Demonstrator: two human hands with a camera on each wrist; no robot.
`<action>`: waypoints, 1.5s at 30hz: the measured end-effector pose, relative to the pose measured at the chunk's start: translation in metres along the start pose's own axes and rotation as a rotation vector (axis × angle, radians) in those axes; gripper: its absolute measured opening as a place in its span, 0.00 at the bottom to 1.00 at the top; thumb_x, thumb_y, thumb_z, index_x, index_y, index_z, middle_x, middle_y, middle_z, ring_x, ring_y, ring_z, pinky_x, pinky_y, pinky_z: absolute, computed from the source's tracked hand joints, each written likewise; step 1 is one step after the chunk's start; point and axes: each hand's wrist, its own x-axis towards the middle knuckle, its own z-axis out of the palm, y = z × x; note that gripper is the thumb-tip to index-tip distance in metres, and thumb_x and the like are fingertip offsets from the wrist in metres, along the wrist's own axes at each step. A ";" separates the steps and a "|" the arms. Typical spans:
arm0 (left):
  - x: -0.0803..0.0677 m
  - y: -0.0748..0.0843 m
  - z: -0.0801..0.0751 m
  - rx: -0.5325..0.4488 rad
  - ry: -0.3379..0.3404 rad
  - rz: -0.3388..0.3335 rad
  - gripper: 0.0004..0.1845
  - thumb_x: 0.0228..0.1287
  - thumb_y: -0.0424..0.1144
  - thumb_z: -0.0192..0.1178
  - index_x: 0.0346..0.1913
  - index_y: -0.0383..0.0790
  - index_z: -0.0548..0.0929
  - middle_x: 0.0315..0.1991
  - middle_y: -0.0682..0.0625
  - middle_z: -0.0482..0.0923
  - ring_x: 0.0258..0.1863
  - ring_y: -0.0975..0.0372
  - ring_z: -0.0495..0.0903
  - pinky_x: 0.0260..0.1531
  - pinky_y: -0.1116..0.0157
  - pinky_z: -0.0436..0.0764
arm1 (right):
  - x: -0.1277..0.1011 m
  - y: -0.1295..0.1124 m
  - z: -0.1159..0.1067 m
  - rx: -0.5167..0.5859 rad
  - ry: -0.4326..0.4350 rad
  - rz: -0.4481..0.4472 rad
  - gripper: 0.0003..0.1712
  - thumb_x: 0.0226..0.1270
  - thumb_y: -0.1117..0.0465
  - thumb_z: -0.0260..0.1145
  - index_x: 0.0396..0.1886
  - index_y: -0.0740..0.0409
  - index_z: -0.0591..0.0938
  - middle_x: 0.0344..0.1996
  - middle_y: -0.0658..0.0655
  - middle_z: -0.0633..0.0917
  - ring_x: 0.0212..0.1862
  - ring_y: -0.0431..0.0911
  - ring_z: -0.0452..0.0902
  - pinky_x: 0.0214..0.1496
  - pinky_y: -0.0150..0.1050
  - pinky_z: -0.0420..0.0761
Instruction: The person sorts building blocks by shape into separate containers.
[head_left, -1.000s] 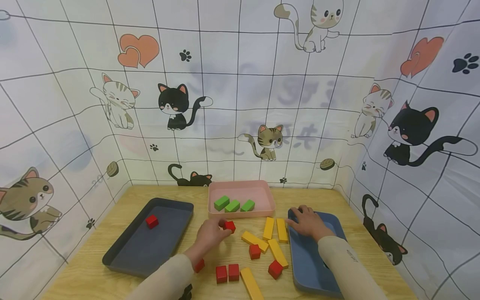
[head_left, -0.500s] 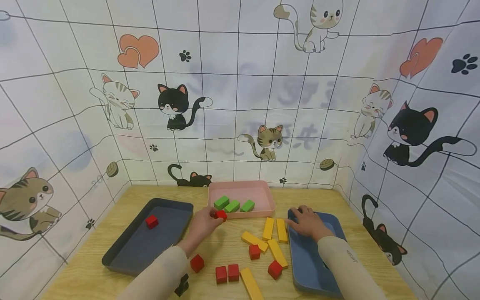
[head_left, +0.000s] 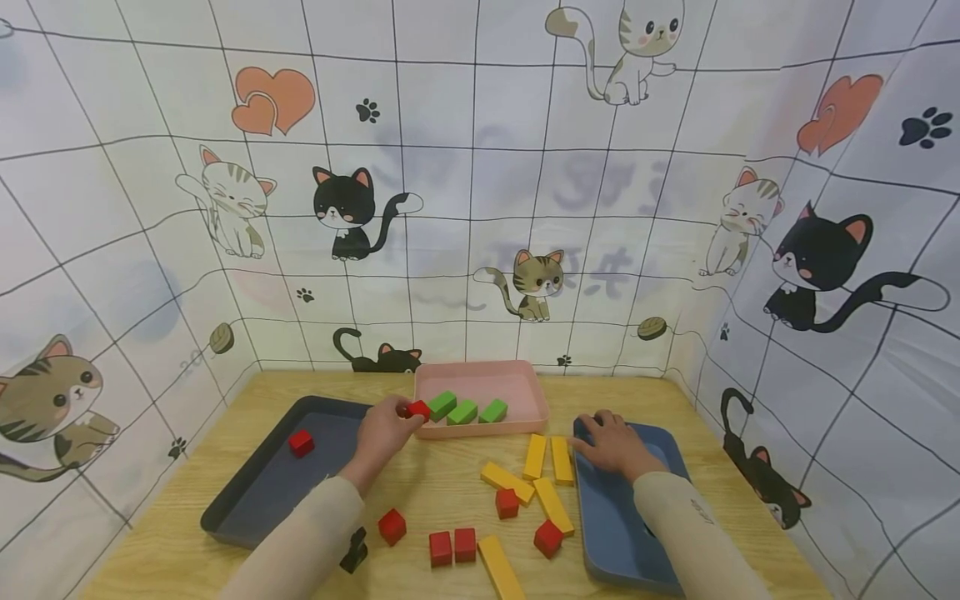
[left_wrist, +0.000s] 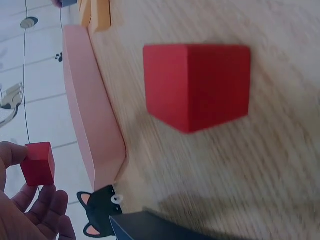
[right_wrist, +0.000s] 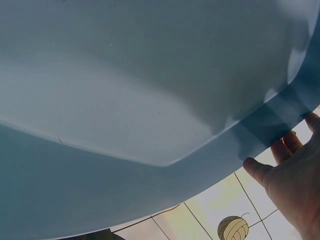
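Observation:
My left hand point(head_left: 380, 433) pinches a red cube point(head_left: 417, 409) between thumb and fingertips, above the table by the left end of the pink tray point(head_left: 483, 430). In the left wrist view the held cube point(left_wrist: 39, 164) appears raised, with the pink tray behind. The dark grey tray point(head_left: 262, 492) lies just left of this hand and holds one red cube point(head_left: 302, 443). My right hand point(head_left: 615, 442) rests at the far left corner of the blue tray point(head_left: 618, 533). Its relaxed fingers touch the rim and grip nothing visible.
Several red cubes point(head_left: 507, 503) and yellow blocks point(head_left: 551, 506) are scattered over the wooden table point(head_left: 427, 492). Three green blocks point(head_left: 462, 412) lie in the pink tray. A cat-print cloth point(head_left: 465, 192) encloses the back and sides.
My left hand has carried the red cube leftward and away from me, from mid-table to beside the pink tray's left end. The right hand has stayed on the blue tray.

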 end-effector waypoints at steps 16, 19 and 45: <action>0.019 -0.016 -0.027 0.002 0.055 -0.090 0.17 0.63 0.44 0.63 0.48 0.35 0.81 0.41 0.43 0.82 0.39 0.51 0.78 0.40 0.53 0.73 | -0.002 -0.003 -0.003 0.009 -0.001 -0.004 0.39 0.71 0.35 0.56 0.71 0.56 0.69 0.65 0.73 0.67 0.65 0.70 0.63 0.61 0.69 0.65; 0.021 -0.019 -0.033 0.014 0.070 -0.107 0.18 0.64 0.44 0.63 0.50 0.34 0.81 0.41 0.42 0.82 0.40 0.49 0.78 0.42 0.52 0.72 | -0.002 -0.003 -0.003 0.007 -0.001 0.000 0.39 0.71 0.35 0.56 0.71 0.56 0.69 0.65 0.73 0.66 0.65 0.70 0.63 0.61 0.68 0.64; 0.020 -0.069 -0.071 0.016 0.173 -0.282 0.24 0.66 0.46 0.57 0.56 0.29 0.77 0.50 0.33 0.79 0.47 0.42 0.76 0.49 0.42 0.69 | -0.003 -0.003 -0.004 0.009 0.008 -0.007 0.39 0.71 0.35 0.56 0.70 0.57 0.70 0.64 0.73 0.67 0.63 0.70 0.64 0.60 0.69 0.66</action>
